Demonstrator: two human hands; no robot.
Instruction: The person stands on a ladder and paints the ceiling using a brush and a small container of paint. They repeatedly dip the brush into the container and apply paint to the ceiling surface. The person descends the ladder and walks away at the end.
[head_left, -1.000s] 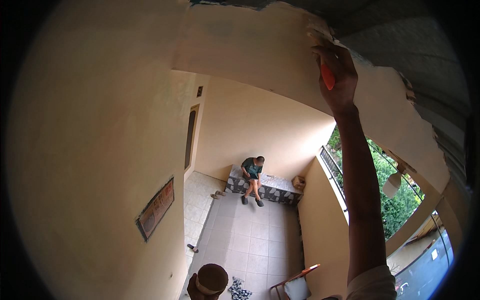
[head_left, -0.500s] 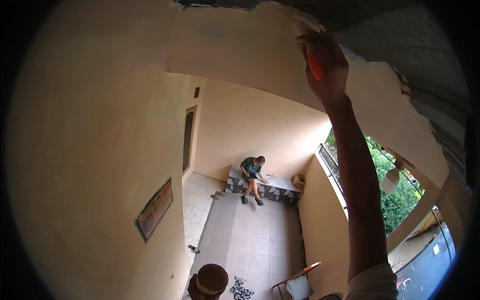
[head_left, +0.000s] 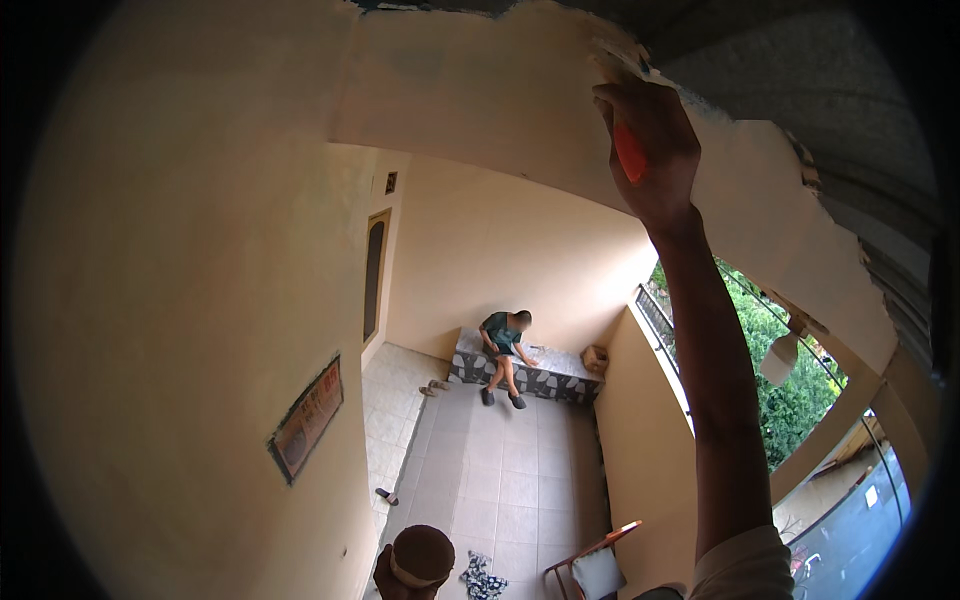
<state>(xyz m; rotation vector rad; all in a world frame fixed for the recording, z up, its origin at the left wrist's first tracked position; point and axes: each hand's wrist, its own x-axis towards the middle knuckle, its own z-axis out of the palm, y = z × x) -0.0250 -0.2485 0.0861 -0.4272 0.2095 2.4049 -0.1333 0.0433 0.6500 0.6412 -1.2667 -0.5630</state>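
Raised high at the upper right, my right hand (head_left: 655, 150) is closed around a paintbrush with a red handle (head_left: 629, 152). The brush's head is partly hidden by my fingers and lies against the upper strip of beige wall (head_left: 470, 90), close to its ragged top edge. At the bottom, my left hand (head_left: 392, 580) grips a round cup (head_left: 422, 555), with only some of the fingers showing at its left side and below. What the cup contains is too dark to make out.
Far below, a person (head_left: 508, 345) sits on a tiled bench (head_left: 560, 378) beside a brown box (head_left: 595, 358). A chair with a pale cushion (head_left: 598, 575) and a patterned cloth (head_left: 484, 578) are on the floor. A framed plaque (head_left: 308, 418) is on the left wall. Dark roofing (head_left: 790, 70) hangs overhead.
My right hand has moved slightly down along the wall with the paintbrush. The left hand and cup have barely shifted.
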